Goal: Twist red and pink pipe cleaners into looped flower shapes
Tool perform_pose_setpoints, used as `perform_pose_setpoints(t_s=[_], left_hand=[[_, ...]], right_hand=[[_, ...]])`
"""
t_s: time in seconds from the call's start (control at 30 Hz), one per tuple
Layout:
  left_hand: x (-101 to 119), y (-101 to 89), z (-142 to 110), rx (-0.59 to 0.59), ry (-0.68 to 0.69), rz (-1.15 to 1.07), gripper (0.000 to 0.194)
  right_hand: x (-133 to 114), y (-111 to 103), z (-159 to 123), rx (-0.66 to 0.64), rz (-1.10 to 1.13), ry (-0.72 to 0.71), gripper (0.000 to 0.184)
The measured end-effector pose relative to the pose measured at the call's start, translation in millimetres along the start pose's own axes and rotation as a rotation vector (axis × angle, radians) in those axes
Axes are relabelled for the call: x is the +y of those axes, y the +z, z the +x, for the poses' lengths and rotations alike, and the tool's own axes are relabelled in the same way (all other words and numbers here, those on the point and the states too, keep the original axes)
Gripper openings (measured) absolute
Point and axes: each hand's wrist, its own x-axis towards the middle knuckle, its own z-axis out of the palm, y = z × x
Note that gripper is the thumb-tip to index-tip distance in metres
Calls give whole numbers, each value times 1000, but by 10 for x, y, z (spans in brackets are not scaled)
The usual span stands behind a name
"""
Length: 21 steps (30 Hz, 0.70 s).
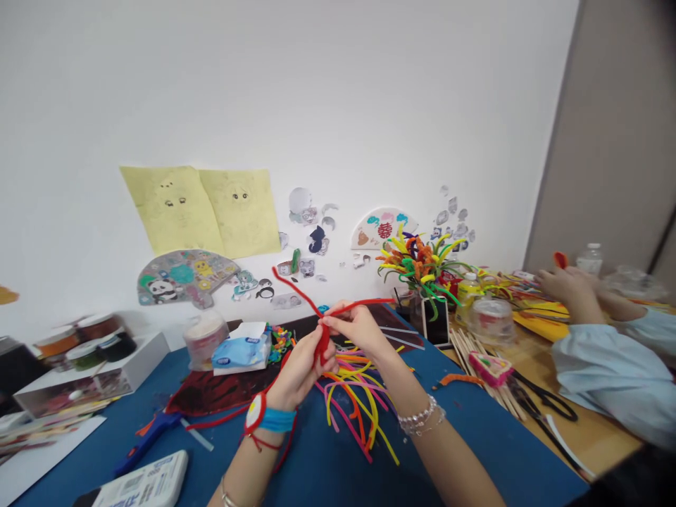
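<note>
Blue matting is covering the worktop [478,429], with bare wood showing to the right, and a white wall [338,91] is rising behind it. The wall is displaying two yellow paper sheets [201,211] and two paper fans [184,277]. A red pipe cleaner [296,290] is hanging in a twisted bend above the matting, one end rising to the left and the other running right. The left hand [301,373] and right hand [359,329] are together, both clamped on it. Beneath them, a heap of multicoloured pipe cleaners [359,401] is lying in too tangled a pile to count. To the right, a co-worker's two hands [573,289] are resting at the far end of the wood, near one pair of black-handled scissors [543,398]. One tissue pack [240,350] is sitting beyond the left hand.
</note>
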Motion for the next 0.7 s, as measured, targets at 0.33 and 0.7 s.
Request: perform_pose_setpoints(t_s=[0.33, 0.7], left_hand=[[-132, 43, 17, -51, 120, -152, 27], [-60, 15, -20, 3, 155, 34, 29]], right_hand=[[-2, 25, 0, 122, 6, -54, 18], [-137, -281, -54, -53, 303, 112, 19]])
